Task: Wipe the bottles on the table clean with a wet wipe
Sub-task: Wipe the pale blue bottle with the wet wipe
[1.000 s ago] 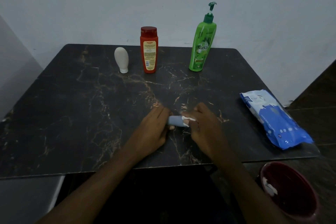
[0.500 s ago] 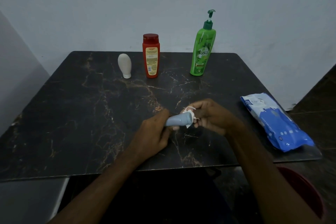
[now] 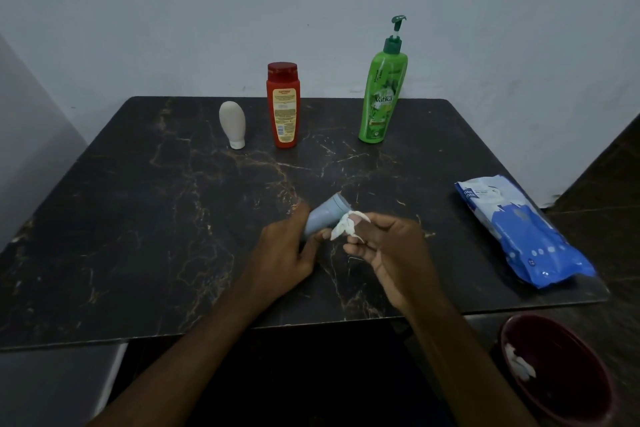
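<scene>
Dark red bin (image 3: 557, 374) sits nearest, below the table's right corner, with a white crumpled wipe inside, so likely at least one wipe is already spent. Left hand (image 3: 284, 250) is closed around the lower end of a small pale blue bottle (image 3: 323, 215), tilted up and away over the table (image 3: 138, 236). Right hand (image 3: 388, 253) has fingers curled, pinching a bunched wet wipe (image 3: 343, 229) against the bottle's side. To the right, the blue wipe pack (image 3: 519, 239) lies flat near the table edge. At the far edge stand a white bottle (image 3: 232, 125) on its cap, a red bottle (image 3: 283, 106) and a green pump bottle (image 3: 381, 90), all upright and apart. Judgement: blue bottle is mid-wipe; cannot tell whether the three far bottles are cleaned yet.
</scene>
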Motion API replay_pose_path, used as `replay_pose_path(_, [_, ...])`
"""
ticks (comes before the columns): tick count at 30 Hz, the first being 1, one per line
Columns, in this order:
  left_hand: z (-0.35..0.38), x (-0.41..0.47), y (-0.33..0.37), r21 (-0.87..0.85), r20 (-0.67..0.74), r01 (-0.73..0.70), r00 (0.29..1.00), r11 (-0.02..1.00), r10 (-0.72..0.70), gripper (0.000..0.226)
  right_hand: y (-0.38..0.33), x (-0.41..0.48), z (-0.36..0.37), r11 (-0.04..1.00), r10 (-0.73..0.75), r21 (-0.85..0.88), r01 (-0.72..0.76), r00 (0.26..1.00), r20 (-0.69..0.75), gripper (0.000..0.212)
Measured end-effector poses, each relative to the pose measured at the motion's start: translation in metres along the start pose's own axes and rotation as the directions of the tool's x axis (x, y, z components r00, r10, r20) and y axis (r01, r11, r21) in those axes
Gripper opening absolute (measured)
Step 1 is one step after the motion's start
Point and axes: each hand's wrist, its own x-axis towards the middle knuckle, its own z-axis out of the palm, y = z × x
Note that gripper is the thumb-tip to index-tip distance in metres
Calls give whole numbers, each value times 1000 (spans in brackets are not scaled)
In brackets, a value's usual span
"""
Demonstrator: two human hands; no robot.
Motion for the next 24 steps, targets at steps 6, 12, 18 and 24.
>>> replay_pose_path(6, [0, 0, 1, -25, -11, -1, 1000, 1000, 1, 27, -10, 2, -6, 990, -48, 119, 73, 979, -200, 11])
replay_pose_path(12, [0, -1, -1, -17, -6, -16, 1000, 1000, 16, 34, 7, -10, 25, 979, -198, -78, 186, 956, -214, 9])
replay_pose_path(18, [-2, 5, -3, -261, 4, 19, 1000, 965, -19, 23, -5, -5, 2, 842, -475, -358, 403, 869, -138, 16])
replay_pose_path(24, [0, 6, -8, -316, 102, 28, 995, 948, 5, 28, -33, 10, -18, 634, -346, -637, 439, 897, 274, 12])
